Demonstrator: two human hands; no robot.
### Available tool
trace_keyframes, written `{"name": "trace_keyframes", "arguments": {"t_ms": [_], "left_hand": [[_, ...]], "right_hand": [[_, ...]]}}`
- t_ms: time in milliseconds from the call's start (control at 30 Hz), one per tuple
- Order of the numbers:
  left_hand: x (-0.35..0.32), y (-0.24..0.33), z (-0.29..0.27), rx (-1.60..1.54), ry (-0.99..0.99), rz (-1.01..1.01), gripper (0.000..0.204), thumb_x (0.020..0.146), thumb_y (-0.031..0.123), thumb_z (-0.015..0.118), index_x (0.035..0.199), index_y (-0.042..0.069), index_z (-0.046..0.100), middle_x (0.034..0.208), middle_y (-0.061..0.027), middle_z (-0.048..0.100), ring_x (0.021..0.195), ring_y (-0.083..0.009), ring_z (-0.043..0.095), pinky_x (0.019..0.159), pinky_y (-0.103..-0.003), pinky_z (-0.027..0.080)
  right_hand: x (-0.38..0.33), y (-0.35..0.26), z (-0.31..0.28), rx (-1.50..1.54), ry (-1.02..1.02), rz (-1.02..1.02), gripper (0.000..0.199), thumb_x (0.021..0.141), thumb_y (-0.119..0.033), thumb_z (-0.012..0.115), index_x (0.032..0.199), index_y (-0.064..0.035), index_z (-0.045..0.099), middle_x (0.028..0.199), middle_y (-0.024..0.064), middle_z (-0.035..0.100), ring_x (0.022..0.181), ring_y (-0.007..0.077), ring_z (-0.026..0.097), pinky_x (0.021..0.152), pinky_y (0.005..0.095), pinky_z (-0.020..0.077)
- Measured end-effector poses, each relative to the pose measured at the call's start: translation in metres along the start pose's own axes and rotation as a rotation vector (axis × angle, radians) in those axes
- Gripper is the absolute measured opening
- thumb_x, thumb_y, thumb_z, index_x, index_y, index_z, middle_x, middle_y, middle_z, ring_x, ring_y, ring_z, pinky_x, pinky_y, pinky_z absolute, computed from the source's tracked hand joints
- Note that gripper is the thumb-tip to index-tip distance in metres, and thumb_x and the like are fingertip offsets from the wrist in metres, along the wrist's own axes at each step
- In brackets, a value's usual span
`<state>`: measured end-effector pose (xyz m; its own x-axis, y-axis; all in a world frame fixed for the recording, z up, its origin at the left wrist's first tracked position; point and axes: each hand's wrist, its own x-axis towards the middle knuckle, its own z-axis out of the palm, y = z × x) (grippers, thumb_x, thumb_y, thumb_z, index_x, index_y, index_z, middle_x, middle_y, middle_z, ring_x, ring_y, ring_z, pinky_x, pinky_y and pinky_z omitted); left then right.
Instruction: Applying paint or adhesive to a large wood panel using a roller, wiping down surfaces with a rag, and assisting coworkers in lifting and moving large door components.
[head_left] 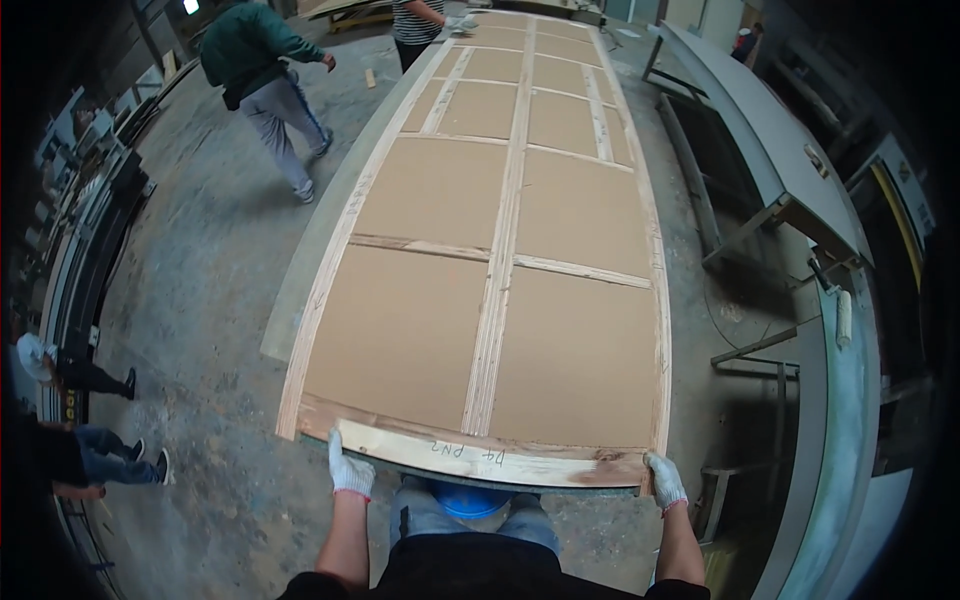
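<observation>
A long panel of brown sheets (410,335) framed with pale wooden strips stretches away before me. Across its near end lies a pale wooden board (400,443) with handwritten marks and a darker knot toward its right end. My left hand (350,470), in a white knit glove, grips this board near its left end, thumb up at the edge and the other fingers partly hidden. At the right end, my right hand (667,480), gloved alike, closes on the board's corner, its fingertips partly out of sight. A wooden centre strip (487,370) runs lengthwise up to the board.
A blue round object (468,500) shows beneath the near edge, between my legs. To the right stand a long bench (740,120) and a greenish table (845,440) with a paint roller (844,318). People (270,90) are at the left and far end.
</observation>
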<state>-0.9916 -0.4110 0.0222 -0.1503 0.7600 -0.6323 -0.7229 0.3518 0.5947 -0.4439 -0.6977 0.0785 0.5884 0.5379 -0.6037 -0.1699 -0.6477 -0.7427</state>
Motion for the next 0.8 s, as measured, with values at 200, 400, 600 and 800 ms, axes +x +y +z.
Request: {"name": "trace_keyframes", "arguments": {"t_ms": [200, 400, 600, 800], "left_hand": [[-0.006, 0.010, 0.008, 0.021, -0.002, 0.054, 0.059, 0.098, 0.046, 0.066, 0.144, 0.013, 0.052, 0.143, -0.0065, 0.056, 0.130, -0.0279, 0.053, 0.111, -0.051, 0.044], [0.003, 0.012, 0.004, 0.000, -0.007, 0.041, 0.062, 0.098, 0.047, 0.066, 0.145, 0.010, 0.051, 0.144, -0.0072, 0.055, 0.131, -0.0281, 0.053, 0.112, -0.051, 0.044], [0.020, 0.007, -0.005, 0.042, 0.010, 0.047, 0.064, 0.097, 0.048, 0.066, 0.146, 0.011, 0.050, 0.146, -0.0059, 0.054, 0.133, -0.0280, 0.051, 0.114, -0.051, 0.042], [0.027, -0.004, -0.012, 0.049, -0.008, 0.003, 0.063, 0.096, 0.047, 0.068, 0.146, 0.012, 0.051, 0.145, -0.0051, 0.054, 0.134, -0.0270, 0.050, 0.114, -0.050, 0.041]], "right_hand": [[-0.007, -0.008, 0.006, -0.073, 0.090, 0.049, 0.034, 0.093, -0.033, 0.066, 0.098, 0.0000, 0.070, 0.093, -0.0014, 0.063, 0.084, 0.0109, 0.054, 0.078, 0.0299, 0.0458], [-0.007, 0.003, 0.008, -0.070, 0.057, 0.079, 0.048, 0.091, -0.037, 0.069, 0.112, 0.0067, 0.069, 0.098, 0.0045, 0.069, 0.086, 0.0146, 0.059, 0.082, 0.0317, 0.0496], [-0.003, -0.004, 0.021, -0.079, 0.018, 0.110, 0.050, 0.090, -0.037, 0.070, 0.114, 0.0073, 0.068, 0.097, 0.0045, 0.068, 0.085, 0.0147, 0.059, 0.081, 0.0317, 0.0499], [0.010, 0.018, 0.012, 0.004, 0.026, 0.081, 0.040, 0.094, -0.035, 0.066, 0.106, 0.0024, 0.073, 0.093, 0.0007, 0.068, 0.082, 0.0119, 0.058, 0.077, 0.0315, 0.0493]]}}
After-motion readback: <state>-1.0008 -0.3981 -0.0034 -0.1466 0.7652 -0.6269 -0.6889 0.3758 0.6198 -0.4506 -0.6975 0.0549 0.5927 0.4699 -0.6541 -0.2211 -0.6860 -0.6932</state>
